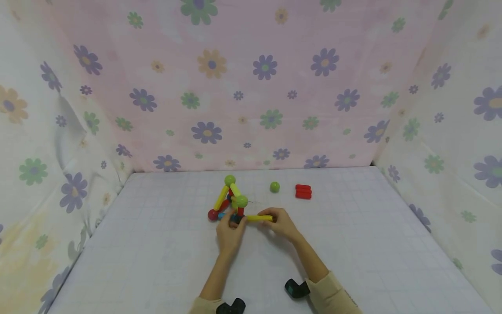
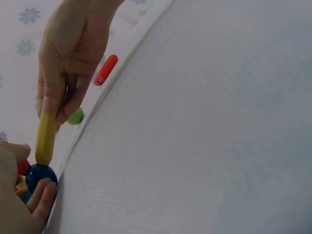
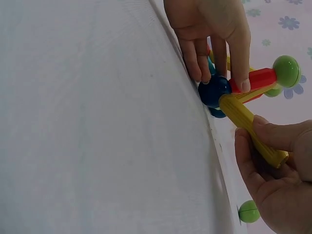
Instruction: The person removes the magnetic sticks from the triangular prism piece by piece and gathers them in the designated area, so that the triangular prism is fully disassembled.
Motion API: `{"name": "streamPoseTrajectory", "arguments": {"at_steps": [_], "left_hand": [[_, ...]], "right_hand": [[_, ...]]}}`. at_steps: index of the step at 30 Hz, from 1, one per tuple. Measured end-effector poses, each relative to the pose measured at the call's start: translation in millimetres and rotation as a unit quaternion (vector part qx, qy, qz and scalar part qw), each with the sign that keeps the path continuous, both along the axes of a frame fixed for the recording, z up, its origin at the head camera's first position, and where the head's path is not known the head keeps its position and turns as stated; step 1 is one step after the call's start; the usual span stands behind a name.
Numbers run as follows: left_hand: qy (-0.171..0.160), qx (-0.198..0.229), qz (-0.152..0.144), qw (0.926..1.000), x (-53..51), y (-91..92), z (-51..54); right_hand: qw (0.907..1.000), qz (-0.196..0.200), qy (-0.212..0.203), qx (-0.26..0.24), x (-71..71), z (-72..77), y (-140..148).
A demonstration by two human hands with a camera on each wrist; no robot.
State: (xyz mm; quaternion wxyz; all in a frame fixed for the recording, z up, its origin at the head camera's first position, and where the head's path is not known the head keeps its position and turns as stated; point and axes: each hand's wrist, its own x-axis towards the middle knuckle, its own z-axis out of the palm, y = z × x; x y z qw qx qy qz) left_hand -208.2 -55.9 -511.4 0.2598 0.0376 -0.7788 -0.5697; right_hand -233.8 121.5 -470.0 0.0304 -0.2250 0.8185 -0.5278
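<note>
My right hand (image 1: 279, 224) pinches one ridged yellow plastic rod (image 3: 238, 114) and my left hand (image 1: 230, 236) grips one glossy dark blue ball (image 3: 214, 91); beyond lie one loose glossy green ball (image 1: 275, 187) and several small red rods (image 1: 303, 192), too tiny to count surely. The yellow rod reaches out past my right fingertips, its far end touching the blue ball.

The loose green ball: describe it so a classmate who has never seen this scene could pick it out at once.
On the white table, look past the right hand toward the far edge. In the head view, the loose green ball lies there, left of the red rods. Unlike the green balls on the built structure, it sits alone, joined to no rod.
</note>
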Motion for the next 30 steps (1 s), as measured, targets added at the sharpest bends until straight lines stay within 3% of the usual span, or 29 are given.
{"name": "streamPoseTrajectory", "arguments": {"at_steps": [4, 7, 12, 16, 23, 30], "left_hand": [[0.015, -0.028, 0.006, 0.9995, -4.9, -1.5, -3.8], [0.019, -0.031, -0.001, 0.9993, -6.2, -4.2, -5.0], [-0.002, -0.022, -0.010, 0.9997, -5.8, -6.6, -4.3], [-0.008, -0.020, -0.013, 0.9997, -5.7, -7.0, -3.9], [-0.009, -0.021, -0.016, 0.9996, -5.7, -8.0, -4.5], [0.000, -0.032, -0.014, 0.9994, -5.0, -8.2, -2.8]], "right_hand": [[1.0000, 0.002, -0.004, 0.008, 10.8, 20.2, -5.2], [0.9999, -0.004, -0.011, 0.007, 11.5, 21.4, -5.9], [0.9988, -0.018, -0.043, -0.014, 10.4, 19.2, -5.0], [0.9980, -0.023, -0.054, -0.026, 6.8, 14.9, -2.9], [0.9968, -0.032, -0.062, -0.038, -15.0, -20.9, 4.9], [0.9917, -0.059, -0.112, -0.024, -20.6, -26.9, 13.6]]}}
